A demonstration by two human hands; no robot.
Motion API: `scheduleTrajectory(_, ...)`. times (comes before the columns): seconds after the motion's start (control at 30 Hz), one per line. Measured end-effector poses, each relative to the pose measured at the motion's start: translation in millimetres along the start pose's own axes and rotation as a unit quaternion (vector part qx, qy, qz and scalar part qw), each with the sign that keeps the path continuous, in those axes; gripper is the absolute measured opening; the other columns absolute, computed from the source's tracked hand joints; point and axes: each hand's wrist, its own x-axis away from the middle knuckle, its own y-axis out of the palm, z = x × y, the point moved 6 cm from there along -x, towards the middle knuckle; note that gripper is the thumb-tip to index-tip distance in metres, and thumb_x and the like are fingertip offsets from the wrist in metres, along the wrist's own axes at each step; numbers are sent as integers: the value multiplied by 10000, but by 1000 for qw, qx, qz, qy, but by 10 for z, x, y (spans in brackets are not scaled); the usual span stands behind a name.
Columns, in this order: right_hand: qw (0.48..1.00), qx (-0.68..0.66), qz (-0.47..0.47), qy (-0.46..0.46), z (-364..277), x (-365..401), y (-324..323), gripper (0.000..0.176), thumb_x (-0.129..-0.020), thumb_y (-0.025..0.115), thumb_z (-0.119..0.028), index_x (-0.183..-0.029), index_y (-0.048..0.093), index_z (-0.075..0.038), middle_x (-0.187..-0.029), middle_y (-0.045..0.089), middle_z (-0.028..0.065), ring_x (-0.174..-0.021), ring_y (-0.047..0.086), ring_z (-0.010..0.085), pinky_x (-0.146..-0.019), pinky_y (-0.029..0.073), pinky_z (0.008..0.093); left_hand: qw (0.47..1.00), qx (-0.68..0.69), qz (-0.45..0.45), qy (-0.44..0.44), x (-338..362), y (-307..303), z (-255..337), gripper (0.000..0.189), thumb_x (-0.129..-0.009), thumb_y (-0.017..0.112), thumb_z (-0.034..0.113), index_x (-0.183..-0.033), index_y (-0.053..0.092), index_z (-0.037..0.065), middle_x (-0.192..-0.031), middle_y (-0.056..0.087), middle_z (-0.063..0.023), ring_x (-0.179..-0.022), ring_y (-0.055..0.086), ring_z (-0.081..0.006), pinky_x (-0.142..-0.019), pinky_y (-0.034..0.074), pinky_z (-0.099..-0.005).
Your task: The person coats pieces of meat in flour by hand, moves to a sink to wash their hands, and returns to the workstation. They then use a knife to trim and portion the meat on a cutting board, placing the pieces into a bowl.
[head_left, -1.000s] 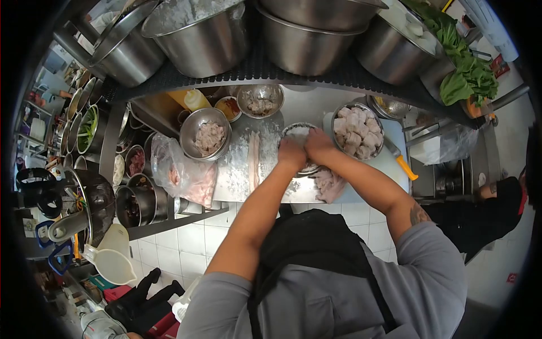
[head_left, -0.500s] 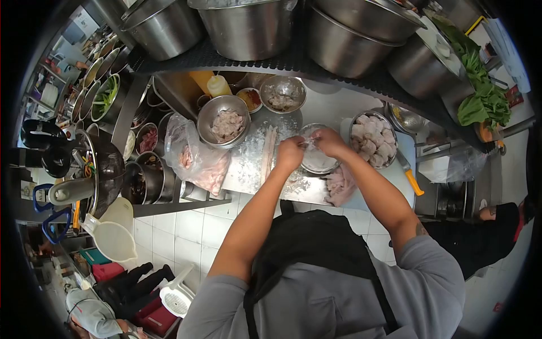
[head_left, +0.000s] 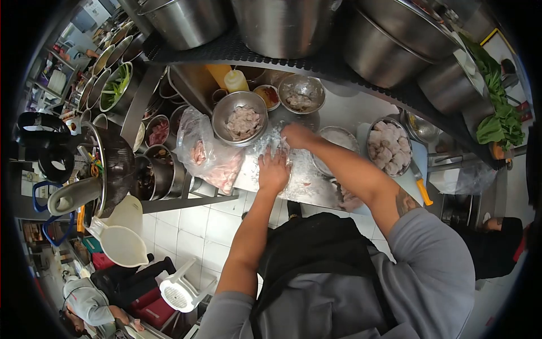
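My left hand (head_left: 274, 170) lies flat with its fingers spread on the floured steel worktop (head_left: 307, 183), over a pale strip that it mostly covers. Just right of its fingertips, my right hand (head_left: 298, 136) is closed, knuckles up, near the far end of that strip; what its fingers hold, if anything, is hidden. Under my right forearm sits a bowl of white flour (head_left: 339, 137). Further right stands a bowl of pale, coated pieces (head_left: 389, 147). A metal bowl of minced meat (head_left: 244, 122) is beyond my left hand, beside a plastic bag of raw meat (head_left: 208, 155).
A knife with a yellow handle (head_left: 423, 192) lies on the board at the right. Large steel pots (head_left: 282, 28) stand on the shelf above. A squeeze bottle (head_left: 236, 81) is at the back. Another person (head_left: 90, 299) is at the lower left.
Both hands have moved left from the flour bowl onto the worktop. The left hand has spread out flat, and the right forearm now crosses over the flour bowl. The whole view has shifted slightly.
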Motion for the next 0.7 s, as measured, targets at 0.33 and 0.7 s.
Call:
scheduleTrajectory(0.33, 971, 115, -131, 161, -366, 267, -266, 451, -811, 592, -190, -1222, 612, -7, -1303, 572, 215, -1267, 505, 353, -1036, 396, 480, 999, -2, -52, 12, 252, -39, 41, 639, -997, 400, 457, -1502, 349, 70, -1554, 357, -88, -1490, 129, -359, -1173, 138, -585)
scheduleTrajectory(0.7, 970, 100, -123, 184, -481, 392, 119, 731, -816, 603, -226, -1446, 371, 63, -1514, 380, 214, -1399, 353, 335, -1132, 277, 427, 997, -32, -51, 45, 423, -38, 60, 660, -991, 412, 461, -1501, 340, 48, -1548, 358, -119, -1485, 149, -367, -1179, 127, -577)
